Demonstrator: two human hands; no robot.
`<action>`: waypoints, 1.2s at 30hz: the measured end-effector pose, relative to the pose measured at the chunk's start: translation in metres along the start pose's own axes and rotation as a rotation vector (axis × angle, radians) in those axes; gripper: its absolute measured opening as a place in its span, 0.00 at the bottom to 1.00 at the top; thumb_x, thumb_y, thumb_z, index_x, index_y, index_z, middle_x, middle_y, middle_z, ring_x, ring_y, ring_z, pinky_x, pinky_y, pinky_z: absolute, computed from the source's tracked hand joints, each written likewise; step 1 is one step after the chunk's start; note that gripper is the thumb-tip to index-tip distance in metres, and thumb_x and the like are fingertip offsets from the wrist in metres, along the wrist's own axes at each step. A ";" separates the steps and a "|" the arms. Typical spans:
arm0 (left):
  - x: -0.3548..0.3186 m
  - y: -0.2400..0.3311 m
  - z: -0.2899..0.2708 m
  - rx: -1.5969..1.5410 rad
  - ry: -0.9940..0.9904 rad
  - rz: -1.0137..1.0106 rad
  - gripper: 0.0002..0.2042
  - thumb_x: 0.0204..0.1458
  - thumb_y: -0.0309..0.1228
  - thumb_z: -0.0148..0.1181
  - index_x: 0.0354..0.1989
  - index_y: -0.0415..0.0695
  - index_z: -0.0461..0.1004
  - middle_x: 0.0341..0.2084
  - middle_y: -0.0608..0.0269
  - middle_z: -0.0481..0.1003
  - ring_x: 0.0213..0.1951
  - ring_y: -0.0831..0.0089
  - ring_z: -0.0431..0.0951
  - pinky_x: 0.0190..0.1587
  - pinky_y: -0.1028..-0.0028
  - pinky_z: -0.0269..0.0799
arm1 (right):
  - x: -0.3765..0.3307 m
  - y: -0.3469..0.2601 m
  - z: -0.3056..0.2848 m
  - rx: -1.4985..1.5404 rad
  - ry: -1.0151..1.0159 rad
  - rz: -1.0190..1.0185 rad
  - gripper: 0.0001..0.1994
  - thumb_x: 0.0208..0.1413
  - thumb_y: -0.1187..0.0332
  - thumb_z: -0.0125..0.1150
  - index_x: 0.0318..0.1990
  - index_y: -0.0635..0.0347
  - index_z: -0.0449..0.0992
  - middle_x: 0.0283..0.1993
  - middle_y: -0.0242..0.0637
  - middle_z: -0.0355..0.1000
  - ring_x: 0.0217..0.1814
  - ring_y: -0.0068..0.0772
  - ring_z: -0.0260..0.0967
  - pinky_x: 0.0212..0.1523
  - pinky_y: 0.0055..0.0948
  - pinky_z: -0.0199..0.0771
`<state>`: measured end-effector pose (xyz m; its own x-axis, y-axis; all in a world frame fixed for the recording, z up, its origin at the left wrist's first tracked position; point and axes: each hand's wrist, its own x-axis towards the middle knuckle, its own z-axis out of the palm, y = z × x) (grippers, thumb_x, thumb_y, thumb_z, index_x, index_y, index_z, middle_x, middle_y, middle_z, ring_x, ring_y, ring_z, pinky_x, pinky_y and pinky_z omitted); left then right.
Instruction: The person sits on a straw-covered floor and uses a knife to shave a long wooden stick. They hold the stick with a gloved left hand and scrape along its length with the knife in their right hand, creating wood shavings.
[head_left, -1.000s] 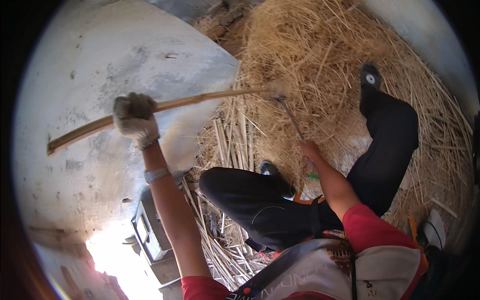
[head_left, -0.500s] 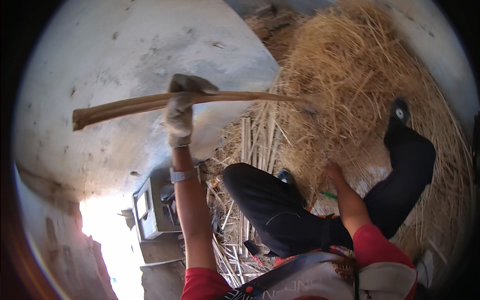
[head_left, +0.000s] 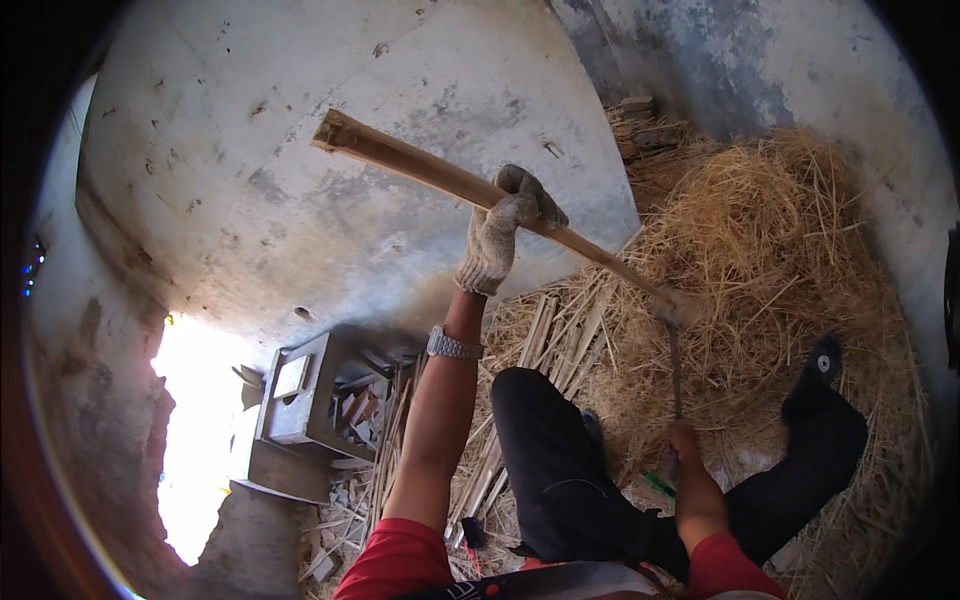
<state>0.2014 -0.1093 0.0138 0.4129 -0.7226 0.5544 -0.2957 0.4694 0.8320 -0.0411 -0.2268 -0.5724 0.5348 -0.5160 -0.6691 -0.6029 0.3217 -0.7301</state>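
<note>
A long split bamboo strip [head_left: 405, 158] slants across the view, its thick end high at the left and its thin end low toward the straw. My left hand [head_left: 500, 225], in a pale knitted glove with dark fingers, is closed around its middle. In my bare right hand [head_left: 683, 440], a long thin knife [head_left: 676, 370] points away from me, its handle mostly inside the fist. The blade's far part meets or crosses the strip's thin end, where blur hides the exact contact. A dark-trousered knee is on either side of my right hand.
Curly bamboo shavings [head_left: 770, 230] form a large heap at the far right. Split bamboo strips [head_left: 545, 335] lie beyond my left knee. A grey box-like stand [head_left: 300, 395] is by the bright opening at the left. A green object [head_left: 660, 487] lies near my right hand.
The bamboo strip has gone from nearly level to sloping down rightward, its thick end raised. The knife now shows clearly against the thin end. The view has shifted too.
</note>
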 end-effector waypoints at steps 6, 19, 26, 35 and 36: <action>-0.002 0.006 0.008 0.042 0.097 0.003 0.08 0.50 0.32 0.57 0.31 0.43 0.64 0.20 0.66 0.66 0.22 0.73 0.69 0.31 0.65 0.76 | -0.018 -0.043 -0.014 0.429 -0.039 0.109 0.08 0.61 0.68 0.50 0.35 0.64 0.69 0.20 0.34 0.64 0.16 0.25 0.59 0.16 0.34 0.58; 0.048 0.047 0.097 0.183 -0.541 -0.310 0.11 0.51 0.36 0.59 0.25 0.41 0.70 0.12 0.73 0.64 0.09 0.82 0.61 0.10 0.79 0.57 | -0.291 -0.410 -0.097 0.916 -0.418 -1.131 0.18 0.60 0.55 0.63 0.45 0.61 0.75 0.40 0.38 0.77 0.10 0.13 0.54 0.12 0.17 0.57; 0.026 0.050 0.107 0.544 -0.740 -0.646 0.13 0.50 0.40 0.57 0.31 0.41 0.71 0.12 0.67 0.67 0.13 0.76 0.69 0.14 0.71 0.64 | -0.325 -0.427 -0.102 0.962 -0.426 -1.483 0.17 0.62 0.58 0.59 0.41 0.67 0.72 0.37 0.49 0.78 0.10 0.13 0.54 0.11 0.16 0.60; -0.208 0.027 0.160 0.365 0.186 -0.381 0.10 0.56 0.33 0.59 0.33 0.37 0.74 0.23 0.59 0.77 0.28 0.73 0.77 0.33 0.73 0.72 | -0.314 -0.406 -0.111 1.434 -0.116 -1.242 0.18 0.59 0.58 0.64 0.43 0.65 0.68 0.27 0.34 0.69 0.17 0.14 0.55 0.19 0.16 0.61; -0.212 0.021 0.159 0.181 -0.008 -0.844 0.18 0.59 0.40 0.59 0.48 0.36 0.71 0.34 0.51 0.78 0.32 0.69 0.79 0.37 0.72 0.76 | -0.310 -0.402 -0.113 1.533 -0.165 -1.159 0.17 0.60 0.61 0.63 0.44 0.65 0.68 0.28 0.35 0.68 0.18 0.13 0.53 0.20 0.14 0.59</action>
<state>-0.0290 -0.0268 -0.0890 0.5506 -0.7968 -0.2489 -0.0251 -0.3138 0.9491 -0.0311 -0.2858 -0.0558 0.3295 -0.9181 0.2202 0.9388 0.2938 -0.1797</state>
